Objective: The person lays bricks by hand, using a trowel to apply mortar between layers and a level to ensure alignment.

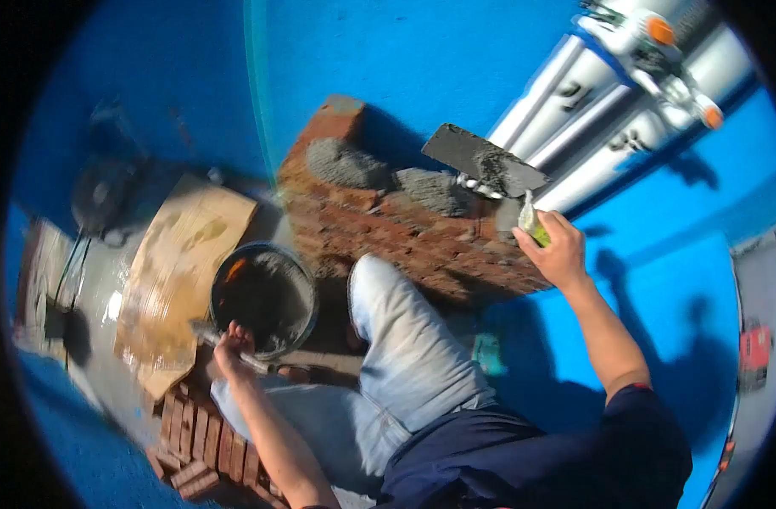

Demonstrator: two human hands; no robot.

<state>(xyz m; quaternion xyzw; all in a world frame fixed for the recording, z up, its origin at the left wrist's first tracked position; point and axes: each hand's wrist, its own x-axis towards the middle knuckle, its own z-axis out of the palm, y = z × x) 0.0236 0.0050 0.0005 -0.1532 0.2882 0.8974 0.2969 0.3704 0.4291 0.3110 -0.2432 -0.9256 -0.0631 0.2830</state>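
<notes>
My right hand (559,250) is closed around the yellow-green handle of a trowel (456,151). Its dark blade is held over the right part of a low brick wall (388,237), with some grey mortar (492,170) stuck on it. Two mounds of wet mortar (346,163) sit on top of the wall, beside a raised brick (340,117) at the far left end. Close to the near rim of a round bucket (312,276) of mortar, my left hand (234,349) is closed on a greyish, bar-like thing (204,331); blur hides its kind.
White pipes (566,110) with orange-capped fittings lean by the blue wall (346,42), just beyond the trowel. Left of the bucket lies a wet wooden board (184,271). Several loose bricks (210,441) are stacked at lower left, near my knee. A red object (754,356) stands far right.
</notes>
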